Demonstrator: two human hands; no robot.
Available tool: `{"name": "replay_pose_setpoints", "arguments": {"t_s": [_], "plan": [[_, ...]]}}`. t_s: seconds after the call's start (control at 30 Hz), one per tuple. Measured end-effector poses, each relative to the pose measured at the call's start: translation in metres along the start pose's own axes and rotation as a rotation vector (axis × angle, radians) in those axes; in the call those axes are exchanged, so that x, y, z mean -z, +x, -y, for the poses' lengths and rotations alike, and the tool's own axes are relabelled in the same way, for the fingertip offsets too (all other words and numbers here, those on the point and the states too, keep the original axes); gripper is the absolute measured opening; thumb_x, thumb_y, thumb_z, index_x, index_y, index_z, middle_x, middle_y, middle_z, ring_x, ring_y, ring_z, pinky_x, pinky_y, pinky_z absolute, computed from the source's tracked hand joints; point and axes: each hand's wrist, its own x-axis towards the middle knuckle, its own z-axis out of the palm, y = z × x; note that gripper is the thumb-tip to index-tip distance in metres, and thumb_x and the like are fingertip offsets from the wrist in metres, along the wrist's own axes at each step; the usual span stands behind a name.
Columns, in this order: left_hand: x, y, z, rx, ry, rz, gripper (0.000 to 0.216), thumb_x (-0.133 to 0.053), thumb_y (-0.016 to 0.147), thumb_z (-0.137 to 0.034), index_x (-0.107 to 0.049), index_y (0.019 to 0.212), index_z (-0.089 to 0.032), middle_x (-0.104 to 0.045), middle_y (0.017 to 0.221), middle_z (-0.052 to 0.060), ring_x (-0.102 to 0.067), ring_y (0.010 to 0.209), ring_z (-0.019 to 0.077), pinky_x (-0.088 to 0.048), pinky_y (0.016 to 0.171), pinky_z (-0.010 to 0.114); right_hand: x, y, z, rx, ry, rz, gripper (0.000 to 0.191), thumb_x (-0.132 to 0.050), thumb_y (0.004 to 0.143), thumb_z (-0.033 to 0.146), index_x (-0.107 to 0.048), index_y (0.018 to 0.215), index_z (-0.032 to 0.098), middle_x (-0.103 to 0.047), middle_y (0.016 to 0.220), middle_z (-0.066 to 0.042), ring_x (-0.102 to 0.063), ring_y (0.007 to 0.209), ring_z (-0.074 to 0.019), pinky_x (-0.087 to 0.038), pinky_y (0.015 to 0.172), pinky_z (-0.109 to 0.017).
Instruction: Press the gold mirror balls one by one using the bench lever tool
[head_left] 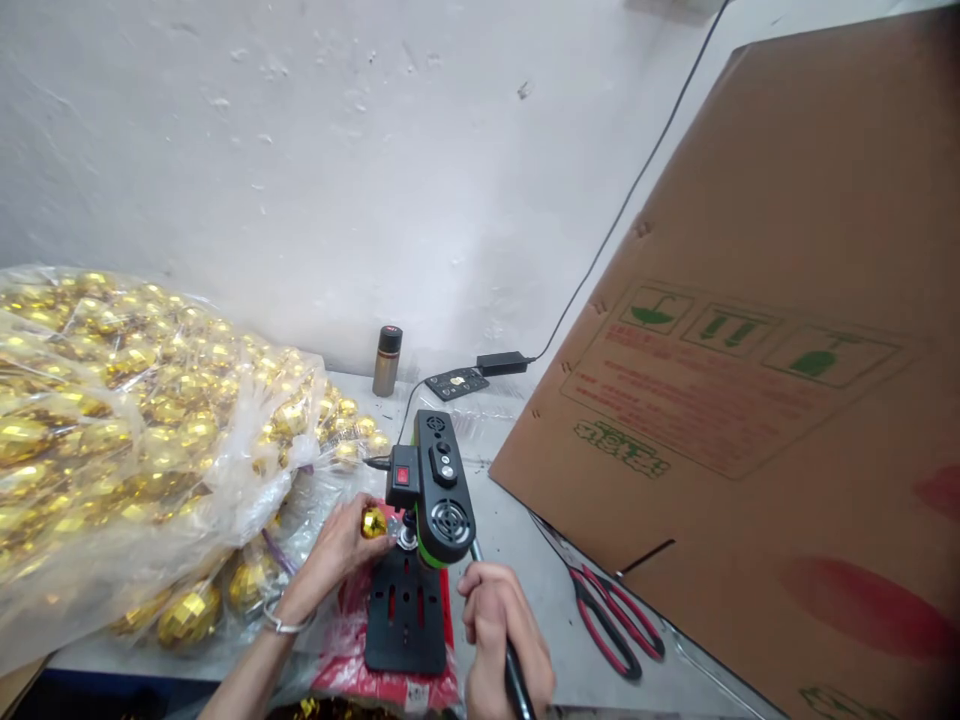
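Observation:
My left hand (346,545), with a metal bangle on its wrist, reaches in from the lower left. Its fingers are closed round a small gold mirrored ball (373,522), held beside a small black bench machine (442,490). The machine has round vents, a red rocker switch (403,475) and a slotted black base plate (406,625). My right hand (501,635) is wrapped round a black lever handle (517,680), whose metal shaft runs up to the machine's right side. Part of the ball is hidden by my fingers. The machine's head covers whatever lies directly beneath it.
Clear plastic bags (150,430) full of gold balls crowd the left. A red plastic sheet (345,660) lies under the machine. At the back stand a brown bottle (387,362) and a power adapter (502,362). Red-and-black scissors (619,620) lie right, beside a large carton (735,300).

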Motion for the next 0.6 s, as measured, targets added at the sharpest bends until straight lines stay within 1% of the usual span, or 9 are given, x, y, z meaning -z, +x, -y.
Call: {"name": "replay_pose_setpoints", "arguments": {"t_s": [0.07,0.13,0.2,0.27,0.33,0.4,0.43,0.53,0.6], "plan": [[0.006,-0.017,-0.001,0.069,-0.105,0.082,0.055,-0.088,0.062,-0.041,-0.072,0.111,-0.022,-0.078,0.088,0.003,-0.074,0.087,0.0335,-0.055,0.08,0.04,0.002,0.009,0.001,0.057,0.005,0.038,0.039,-0.046,0.11,0.025,-0.054,0.072,0.022,-0.055,0.072,0.0,-0.047,0.058,-0.0119,-0.036,0.056,-0.027],[0.012,-0.031,-0.001,0.105,-0.273,0.143,0.071,-0.09,0.059,-0.041,-0.07,0.125,-0.024,-0.08,0.097,0.003,-0.075,0.092,0.0325,-0.057,0.084,0.04,0.004,0.017,0.003,0.123,-0.006,0.078,0.039,-0.046,0.11,0.023,-0.053,0.071,0.021,-0.055,0.072,0.001,-0.049,0.057,-0.0107,-0.036,0.053,-0.026],[0.014,-0.042,-0.001,0.102,-0.438,0.149,0.075,-0.091,0.059,-0.041,-0.07,0.128,-0.024,-0.081,0.107,0.005,-0.075,0.1,0.0318,-0.057,0.09,0.039,0.005,0.022,0.006,0.14,-0.022,0.095,0.039,-0.045,0.11,0.022,-0.054,0.071,0.022,-0.053,0.071,0.002,-0.05,0.058,-0.0103,-0.038,0.053,-0.024],[0.013,-0.053,-0.002,0.131,-0.56,0.121,0.072,-0.091,0.061,-0.044,-0.07,0.126,-0.022,-0.08,0.114,0.008,-0.074,0.107,0.032,-0.057,0.095,0.039,0.005,0.024,0.009,0.116,-0.034,0.088,0.039,-0.044,0.11,0.023,-0.053,0.072,0.022,-0.052,0.07,0.002,-0.05,0.058,-0.0102,-0.039,0.053,-0.024],[0.007,-0.062,-0.005,0.197,-0.635,0.052,0.071,-0.09,0.064,-0.052,-0.07,0.125,-0.02,-0.079,0.118,0.01,-0.073,0.112,0.0326,-0.057,0.1,0.041,0.005,0.024,0.012,0.096,-0.044,0.093,0.04,-0.044,0.11,0.024,-0.053,0.071,0.022,-0.051,0.07,0.002,-0.048,0.057,-0.01,-0.039,0.053,-0.023],[-0.004,-0.07,-0.009,0.275,-0.707,-0.017,0.076,-0.089,0.065,-0.06,-0.069,0.126,-0.019,-0.079,0.12,0.01,-0.072,0.116,0.0332,-0.056,0.103,0.042,0.004,0.024,0.013,0.086,-0.053,0.089,0.041,-0.043,0.111,0.025,-0.052,0.071,0.022,-0.051,0.07,0.002,-0.047,0.057,-0.0099,-0.039,0.052,-0.023],[-0.011,-0.074,-0.012,0.317,-0.765,-0.033,0.079,-0.088,0.066,-0.064,-0.068,0.127,-0.019,-0.079,0.12,0.011,-0.073,0.115,0.0334,-0.057,0.103,0.043,0.004,0.024,0.014,0.081,-0.056,0.088,0.041,-0.043,0.111,0.025,-0.052,0.071,0.022,-0.051,0.07,0.002,-0.047,0.057,-0.0099,-0.039,0.052,-0.023],[-0.032,-0.083,-0.017,0.42,-0.98,-0.013,0.081,-0.085,0.068,-0.071,-0.067,0.128,-0.019,-0.079,0.12,0.012,-0.075,0.112,0.0334,-0.06,0.098,0.044,0.004,0.023,0.013,0.095,-0.05,0.091,0.04,-0.044,0.11,0.024,-0.053,0.072,0.022,-0.051,0.07,0.002,-0.047,0.057,-0.0099,-0.04,0.052,-0.023],[-0.043,-0.086,-0.017,0.44,-1.038,-0.018,0.079,-0.085,0.069,-0.071,-0.067,0.126,-0.019,-0.079,0.122,0.013,-0.076,0.112,0.0327,-0.061,0.098,0.043,0.005,0.022,0.013,0.104,-0.042,0.104,0.038,-0.044,0.11,0.024,-0.055,0.074,0.022,-0.052,0.071,0.002,-0.048,0.057,-0.0099,-0.04,0.052,-0.022]]}}
